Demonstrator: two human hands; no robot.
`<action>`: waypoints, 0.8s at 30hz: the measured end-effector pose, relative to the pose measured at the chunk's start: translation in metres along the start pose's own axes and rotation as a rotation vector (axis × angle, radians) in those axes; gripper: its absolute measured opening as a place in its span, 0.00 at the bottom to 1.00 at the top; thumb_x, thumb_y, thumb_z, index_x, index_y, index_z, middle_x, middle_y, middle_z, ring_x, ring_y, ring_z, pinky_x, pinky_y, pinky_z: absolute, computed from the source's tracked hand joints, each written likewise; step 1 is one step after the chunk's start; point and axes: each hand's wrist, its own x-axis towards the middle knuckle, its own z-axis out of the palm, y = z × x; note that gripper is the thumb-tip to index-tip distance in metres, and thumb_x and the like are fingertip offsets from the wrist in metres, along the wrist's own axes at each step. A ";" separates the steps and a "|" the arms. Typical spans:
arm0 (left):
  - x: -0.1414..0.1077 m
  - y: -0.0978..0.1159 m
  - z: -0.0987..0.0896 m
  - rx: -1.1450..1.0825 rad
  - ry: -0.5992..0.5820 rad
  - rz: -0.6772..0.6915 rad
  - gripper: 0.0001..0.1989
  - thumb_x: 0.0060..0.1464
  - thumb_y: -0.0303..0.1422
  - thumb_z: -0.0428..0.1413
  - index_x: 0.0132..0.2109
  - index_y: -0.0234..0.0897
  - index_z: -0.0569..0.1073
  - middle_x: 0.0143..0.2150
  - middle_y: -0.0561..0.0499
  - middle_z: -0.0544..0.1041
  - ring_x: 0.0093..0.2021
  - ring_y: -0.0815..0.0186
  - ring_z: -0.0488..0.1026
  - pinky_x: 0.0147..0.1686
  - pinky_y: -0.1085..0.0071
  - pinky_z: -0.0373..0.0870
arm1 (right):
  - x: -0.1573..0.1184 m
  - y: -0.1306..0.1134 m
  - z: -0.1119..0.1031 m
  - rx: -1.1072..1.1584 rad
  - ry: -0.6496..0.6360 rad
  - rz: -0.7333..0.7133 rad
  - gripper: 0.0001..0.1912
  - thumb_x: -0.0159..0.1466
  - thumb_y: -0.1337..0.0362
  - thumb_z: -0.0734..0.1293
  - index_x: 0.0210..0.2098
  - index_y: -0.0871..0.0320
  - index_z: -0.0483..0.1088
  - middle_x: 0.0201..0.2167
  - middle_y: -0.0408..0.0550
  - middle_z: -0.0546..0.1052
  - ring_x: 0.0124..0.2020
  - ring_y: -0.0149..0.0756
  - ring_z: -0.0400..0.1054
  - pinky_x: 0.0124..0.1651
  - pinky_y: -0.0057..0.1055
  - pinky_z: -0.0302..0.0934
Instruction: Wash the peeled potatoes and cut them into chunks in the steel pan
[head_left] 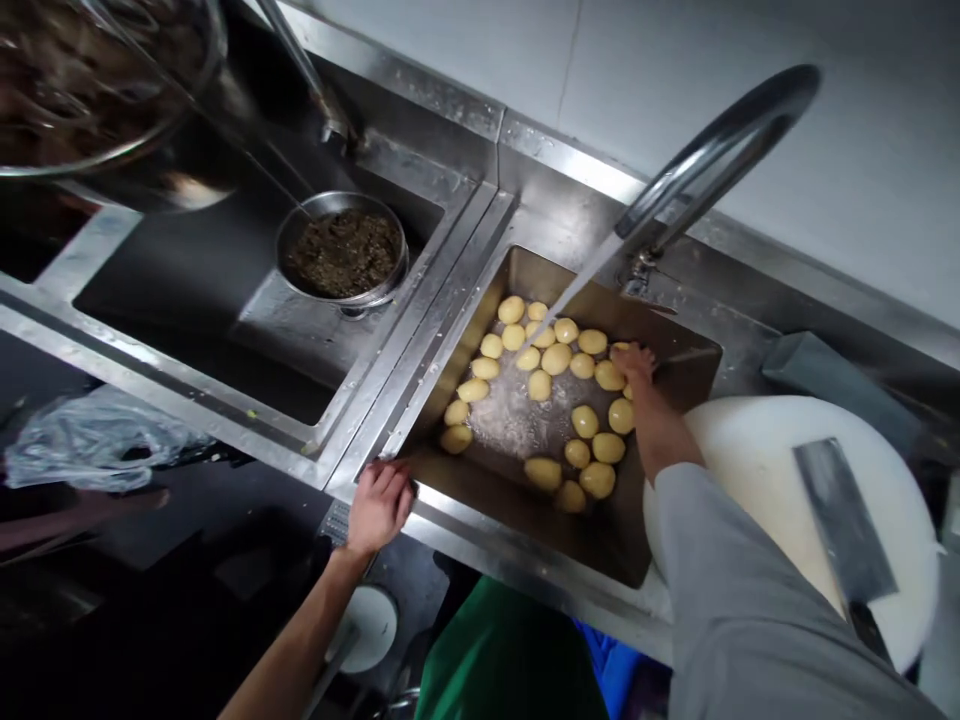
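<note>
Several pale yellow peeled potatoes [556, 359] lie in shallow water in the right-hand steel sink basin [517, 510]. My right hand [636, 362] reaches down by the basin's right wall, its fingers apart and touching the potatoes there; the fingertips are partly hidden. My left hand [381, 505] is curled over the sink's front edge [427, 497] at the basin's near left corner. A curved faucet [720, 150] sends a stream of water [574, 290] down onto the potatoes.
A round white cutting board [739, 480] carrying a cleaver [844, 520] lies right of the basin. A metal bowl of dark brown stuff [345, 250] stands in the left basin [187, 300]. A large pot [172, 170] is at upper left; a plastic bag [97, 440] lies below.
</note>
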 end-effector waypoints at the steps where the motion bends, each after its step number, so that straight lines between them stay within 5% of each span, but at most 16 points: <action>1: 0.001 -0.005 0.002 0.015 0.013 0.025 0.16 0.62 0.34 0.49 0.50 0.37 0.77 0.48 0.42 0.79 0.50 0.52 0.72 0.57 0.53 0.66 | 0.015 0.006 0.001 0.003 -0.020 -0.004 0.26 0.65 0.44 0.65 0.54 0.56 0.67 0.56 0.61 0.69 0.68 0.59 0.50 0.66 0.63 0.44; 4: -0.004 -0.013 0.011 0.049 0.087 0.064 0.15 0.60 0.32 0.50 0.49 0.37 0.78 0.47 0.44 0.80 0.50 0.52 0.71 0.56 0.52 0.66 | 0.037 0.007 0.024 -0.009 -0.131 -0.007 0.31 0.67 0.37 0.59 0.51 0.58 0.68 0.49 0.60 0.74 0.64 0.56 0.56 0.65 0.56 0.47; 7: -0.010 -0.015 0.015 0.048 0.124 0.070 0.15 0.58 0.31 0.52 0.49 0.38 0.78 0.45 0.45 0.81 0.51 0.52 0.71 0.56 0.52 0.67 | 0.024 -0.019 0.075 -0.010 -0.181 -0.021 0.35 0.68 0.37 0.56 0.56 0.62 0.66 0.49 0.61 0.74 0.61 0.53 0.59 0.64 0.51 0.50; 12: -0.009 -0.013 0.012 0.074 0.096 0.058 0.16 0.56 0.29 0.52 0.49 0.39 0.78 0.46 0.46 0.81 0.50 0.52 0.71 0.56 0.52 0.67 | -0.073 -0.059 0.177 -0.095 -0.115 -0.257 0.37 0.74 0.48 0.53 0.69 0.72 0.48 0.64 0.71 0.59 0.66 0.56 0.51 0.64 0.58 0.45; 14: -0.008 -0.012 0.011 0.087 0.086 0.058 0.15 0.56 0.29 0.51 0.48 0.39 0.78 0.46 0.46 0.81 0.50 0.53 0.72 0.56 0.52 0.67 | -0.128 -0.051 0.198 -0.210 -0.144 -0.390 0.34 0.74 0.51 0.51 0.72 0.65 0.48 0.70 0.68 0.50 0.70 0.61 0.42 0.66 0.62 0.41; 17: -0.006 -0.011 0.011 0.084 0.085 0.061 0.15 0.56 0.29 0.52 0.48 0.38 0.78 0.46 0.46 0.80 0.50 0.52 0.71 0.56 0.53 0.66 | -0.194 -0.023 0.202 -0.305 -0.286 -0.575 0.31 0.72 0.52 0.55 0.73 0.49 0.51 0.72 0.55 0.52 0.73 0.63 0.36 0.68 0.67 0.38; 19: -0.007 -0.011 0.011 0.075 0.075 0.054 0.15 0.56 0.30 0.52 0.48 0.38 0.78 0.46 0.46 0.80 0.51 0.52 0.71 0.57 0.53 0.66 | -0.213 -0.013 0.194 -0.323 -0.385 -0.721 0.30 0.70 0.53 0.59 0.71 0.43 0.54 0.71 0.48 0.56 0.73 0.64 0.35 0.69 0.67 0.35; 21: -0.007 -0.011 0.011 0.061 0.065 0.048 0.15 0.56 0.30 0.52 0.48 0.39 0.78 0.46 0.45 0.80 0.51 0.52 0.71 0.56 0.53 0.65 | -0.204 -0.023 0.184 -0.323 -0.473 -0.904 0.28 0.70 0.56 0.61 0.69 0.43 0.58 0.71 0.44 0.58 0.73 0.61 0.33 0.69 0.67 0.31; 24: -0.008 -0.010 0.010 0.053 0.070 0.047 0.16 0.56 0.30 0.52 0.49 0.39 0.78 0.45 0.45 0.80 0.52 0.52 0.71 0.57 0.52 0.65 | -0.144 -0.075 0.177 -0.323 -0.529 -1.104 0.25 0.72 0.60 0.59 0.67 0.53 0.59 0.71 0.46 0.59 0.73 0.52 0.31 0.70 0.64 0.30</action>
